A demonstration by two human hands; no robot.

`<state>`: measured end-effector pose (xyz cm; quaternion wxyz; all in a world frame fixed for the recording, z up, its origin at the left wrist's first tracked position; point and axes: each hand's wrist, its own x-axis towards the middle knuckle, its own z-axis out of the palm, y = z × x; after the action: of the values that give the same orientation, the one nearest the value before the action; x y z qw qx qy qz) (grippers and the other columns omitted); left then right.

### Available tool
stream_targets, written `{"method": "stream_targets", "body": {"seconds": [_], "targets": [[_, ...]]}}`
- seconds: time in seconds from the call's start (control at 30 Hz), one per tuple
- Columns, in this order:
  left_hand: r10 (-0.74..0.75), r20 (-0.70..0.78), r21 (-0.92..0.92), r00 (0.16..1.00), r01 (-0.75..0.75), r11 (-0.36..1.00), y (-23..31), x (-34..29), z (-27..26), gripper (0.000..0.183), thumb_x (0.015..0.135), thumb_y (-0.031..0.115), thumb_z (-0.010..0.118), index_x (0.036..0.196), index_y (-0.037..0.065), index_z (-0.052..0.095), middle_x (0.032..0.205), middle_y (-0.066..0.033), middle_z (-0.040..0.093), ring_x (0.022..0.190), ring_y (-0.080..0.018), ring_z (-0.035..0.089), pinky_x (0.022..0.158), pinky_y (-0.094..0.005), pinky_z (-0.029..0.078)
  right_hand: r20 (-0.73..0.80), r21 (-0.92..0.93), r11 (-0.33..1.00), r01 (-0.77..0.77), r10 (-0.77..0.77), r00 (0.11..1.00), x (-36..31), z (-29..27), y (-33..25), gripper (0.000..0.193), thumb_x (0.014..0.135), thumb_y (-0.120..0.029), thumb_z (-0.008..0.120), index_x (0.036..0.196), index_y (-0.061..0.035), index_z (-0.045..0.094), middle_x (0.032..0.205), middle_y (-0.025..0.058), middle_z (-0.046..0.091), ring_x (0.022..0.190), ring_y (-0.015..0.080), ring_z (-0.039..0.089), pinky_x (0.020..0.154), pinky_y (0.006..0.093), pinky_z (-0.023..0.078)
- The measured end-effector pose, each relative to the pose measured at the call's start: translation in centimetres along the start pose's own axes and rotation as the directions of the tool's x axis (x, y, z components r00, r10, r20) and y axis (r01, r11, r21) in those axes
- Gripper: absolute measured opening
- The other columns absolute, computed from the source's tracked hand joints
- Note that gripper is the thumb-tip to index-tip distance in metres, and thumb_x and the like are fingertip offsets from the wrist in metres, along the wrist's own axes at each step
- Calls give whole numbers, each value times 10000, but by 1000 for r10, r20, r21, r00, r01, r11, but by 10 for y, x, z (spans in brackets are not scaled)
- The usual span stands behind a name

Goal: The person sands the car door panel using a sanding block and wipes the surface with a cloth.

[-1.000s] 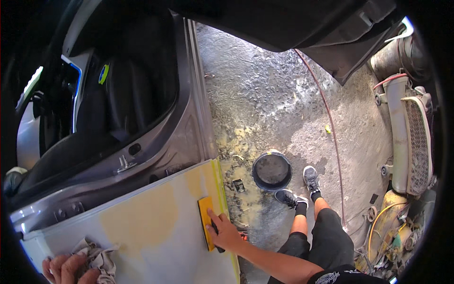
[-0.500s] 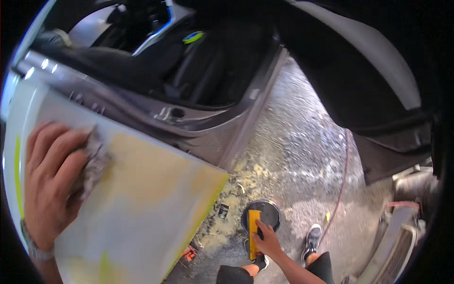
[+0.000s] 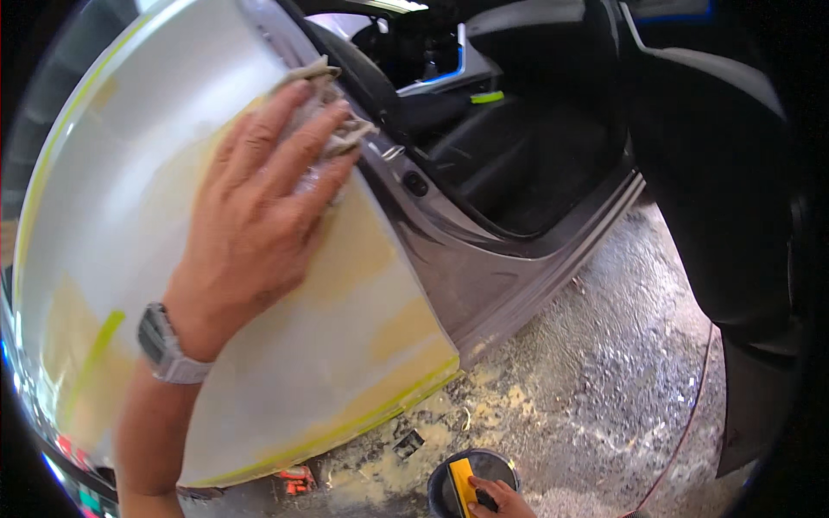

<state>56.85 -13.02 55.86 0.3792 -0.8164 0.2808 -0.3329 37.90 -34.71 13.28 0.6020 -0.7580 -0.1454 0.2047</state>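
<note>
My left hand (image 3: 255, 207), with a watch (image 3: 168, 345) on its wrist, presses a crumpled whitish rag (image 3: 341, 129) against the upper edge of a car's body panel (image 3: 302, 380). The fingers lie over the rag, and the palm side is hidden. The panel is white-grey with yellowish patches and bright yellow-green tape along its edges. Low in the picture, my right hand (image 3: 501, 501) grips a long yellow sanding block (image 3: 461, 485) by its dark handle. Under the block stands a round black bucket (image 3: 438, 470); its contents are hard to make out.
Beside the panel is the car's bare door frame (image 3: 466, 293), with the dark cabin behind it. An open dark door (image 3: 717, 216) hangs at the right. Pale dust, a small black piece (image 3: 408, 444) and red-orange items (image 3: 297, 480) lie on the floor. A thin hose (image 3: 691, 423) runs across it.
My left hand has moved the rag along the panel to its edge by the door opening. The view has swung left, so the bucket and my right hand with the sanding block appear lower.
</note>
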Motion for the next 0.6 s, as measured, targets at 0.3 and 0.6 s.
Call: {"method": "stream_targets", "body": {"seconds": [0.3, 0.6], "targets": [[154, 181, -59, 971, -146, 988, 121, -82, 63, 484, 911, 197, 571, 1378, 85, 634, 1524, -93, 528, 1513, -308, 336, 1236, -559, 270, 234, -112, 969, 218, -188, 954, 19, -12, 44, 520, 915, -196, 704, 1417, -132, 584, 1185, 193, 627, 1089, 389, 645, 922, 443, 531], [135, 275, -466, 952, 9, 885, 206, -176, 101, 511, 907, 120, 592, 1418, 123, 595, 1523, -43, 528, 1466, -245, 412, 1230, -501, 305, 322, -91, 942, 323, -279, 905, 9, -27, 38, 521, 924, -280, 678, 1423, -173, 573, 1206, 194, 634, 1076, 408, 664, 896, 467, 544]]}}
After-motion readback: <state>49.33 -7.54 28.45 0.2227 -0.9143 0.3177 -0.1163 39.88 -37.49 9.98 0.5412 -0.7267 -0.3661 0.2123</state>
